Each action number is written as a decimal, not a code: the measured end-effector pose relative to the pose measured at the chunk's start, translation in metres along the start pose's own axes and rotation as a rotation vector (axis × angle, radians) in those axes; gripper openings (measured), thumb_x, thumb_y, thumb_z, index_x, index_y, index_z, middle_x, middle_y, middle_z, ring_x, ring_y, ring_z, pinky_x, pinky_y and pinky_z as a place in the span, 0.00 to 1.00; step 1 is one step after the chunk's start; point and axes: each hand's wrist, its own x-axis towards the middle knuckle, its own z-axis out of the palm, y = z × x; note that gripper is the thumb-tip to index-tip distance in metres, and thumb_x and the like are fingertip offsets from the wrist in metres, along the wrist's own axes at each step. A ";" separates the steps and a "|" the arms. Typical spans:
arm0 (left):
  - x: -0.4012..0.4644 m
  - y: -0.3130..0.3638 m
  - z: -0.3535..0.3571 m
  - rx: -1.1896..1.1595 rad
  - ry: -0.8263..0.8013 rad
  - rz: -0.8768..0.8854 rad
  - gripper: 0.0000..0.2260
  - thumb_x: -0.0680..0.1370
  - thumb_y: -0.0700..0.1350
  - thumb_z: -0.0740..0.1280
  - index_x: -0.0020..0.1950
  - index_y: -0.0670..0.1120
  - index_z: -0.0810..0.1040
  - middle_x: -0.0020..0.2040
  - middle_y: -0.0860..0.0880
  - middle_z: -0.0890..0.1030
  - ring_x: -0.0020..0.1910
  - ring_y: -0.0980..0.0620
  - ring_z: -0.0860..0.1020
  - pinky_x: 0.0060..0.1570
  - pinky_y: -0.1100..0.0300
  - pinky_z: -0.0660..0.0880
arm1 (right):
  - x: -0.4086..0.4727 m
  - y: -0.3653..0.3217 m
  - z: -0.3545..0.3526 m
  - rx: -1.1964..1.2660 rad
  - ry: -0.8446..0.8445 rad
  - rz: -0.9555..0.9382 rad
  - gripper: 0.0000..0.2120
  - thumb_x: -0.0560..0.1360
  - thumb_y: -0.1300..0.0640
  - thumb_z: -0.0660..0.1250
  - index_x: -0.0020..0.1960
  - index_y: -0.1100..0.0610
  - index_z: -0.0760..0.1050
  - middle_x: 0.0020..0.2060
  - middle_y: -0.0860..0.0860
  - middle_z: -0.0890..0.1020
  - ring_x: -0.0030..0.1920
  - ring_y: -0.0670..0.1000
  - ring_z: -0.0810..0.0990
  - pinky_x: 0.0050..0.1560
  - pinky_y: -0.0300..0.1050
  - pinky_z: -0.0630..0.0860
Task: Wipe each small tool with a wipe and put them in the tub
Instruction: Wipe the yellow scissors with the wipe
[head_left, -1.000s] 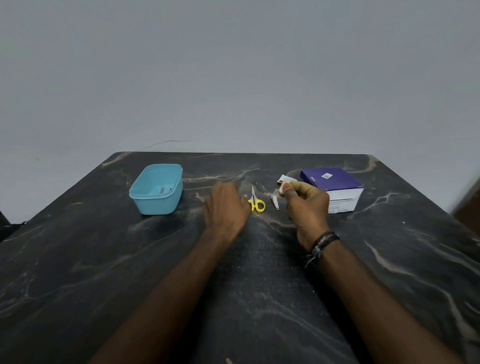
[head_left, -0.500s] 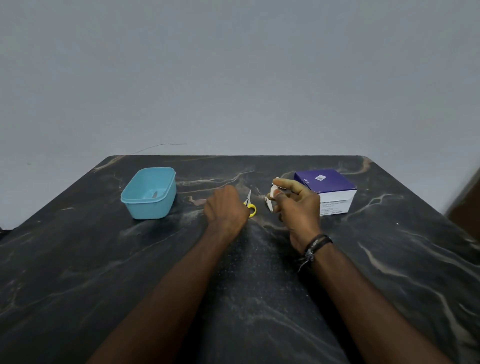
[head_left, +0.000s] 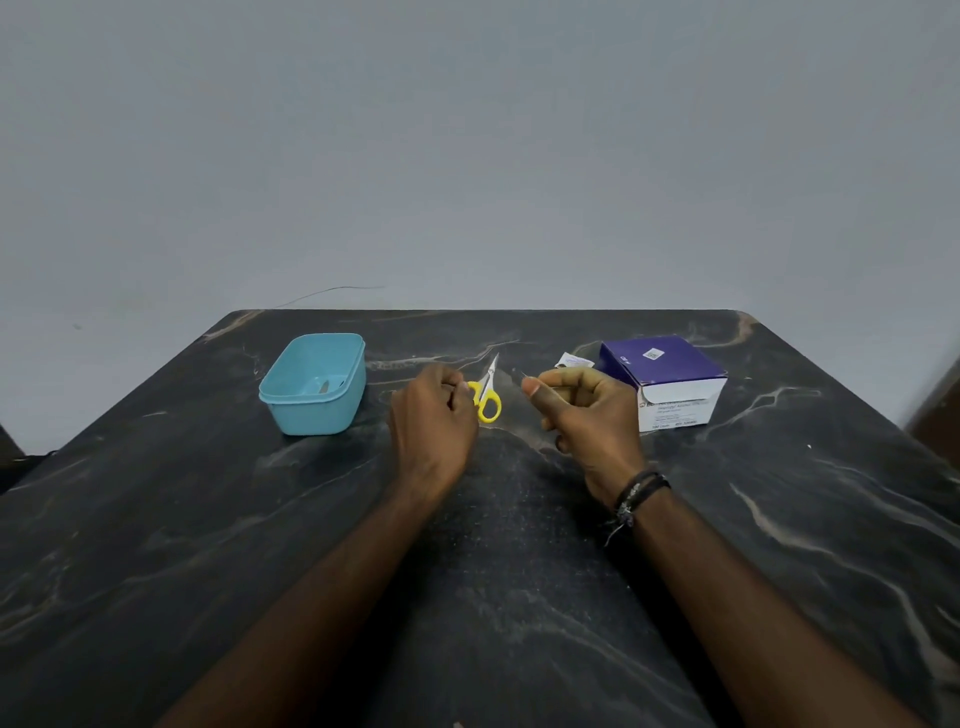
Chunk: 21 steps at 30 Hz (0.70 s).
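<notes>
My left hand (head_left: 434, 415) pinches the yellow handle of the small scissors (head_left: 487, 391), whose blades point away from me. My right hand (head_left: 587, 410) is a closed fist just right of the scissors, thumb pressed on the fingers. The wipe it held is hidden inside, and only a thin sliver shows past the thumb tip. The small metal clipper is out of sight near that thumb. At the left stands the light blue tub (head_left: 311, 410) with one small metal tool (head_left: 324, 385) lying in it.
A purple and white box (head_left: 670, 379) stands to the right of my right hand. A torn white wipe packet (head_left: 571, 359) lies just behind that hand. The dark marble table (head_left: 519, 571) ends at a grey wall behind.
My left hand closed on the scissors' handle and tilted them up. My right fist moved slightly left over the spot where the clipper lay, so the clipper and the white wipe are no longer visible.
</notes>
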 end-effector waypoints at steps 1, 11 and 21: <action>-0.001 -0.001 -0.004 -0.022 0.005 0.006 0.06 0.77 0.43 0.68 0.49 0.43 0.82 0.37 0.47 0.83 0.36 0.49 0.80 0.40 0.53 0.78 | -0.001 0.000 0.001 -0.013 -0.013 -0.003 0.10 0.70 0.59 0.76 0.47 0.63 0.79 0.31 0.54 0.81 0.25 0.45 0.75 0.23 0.34 0.68; -0.014 -0.008 -0.027 -0.583 -0.170 -0.510 0.03 0.78 0.35 0.66 0.50 0.39 0.80 0.38 0.41 0.83 0.31 0.51 0.80 0.32 0.58 0.81 | -0.007 0.007 0.006 -0.084 -0.195 0.070 0.05 0.77 0.65 0.68 0.51 0.65 0.79 0.40 0.59 0.84 0.30 0.46 0.81 0.25 0.37 0.74; -0.007 -0.009 -0.041 -0.819 -0.251 -0.664 0.08 0.75 0.32 0.69 0.53 0.36 0.78 0.43 0.38 0.84 0.39 0.45 0.84 0.42 0.51 0.82 | -0.011 0.001 0.007 -0.031 -0.251 0.105 0.10 0.74 0.69 0.70 0.55 0.66 0.77 0.40 0.60 0.84 0.33 0.49 0.83 0.27 0.38 0.77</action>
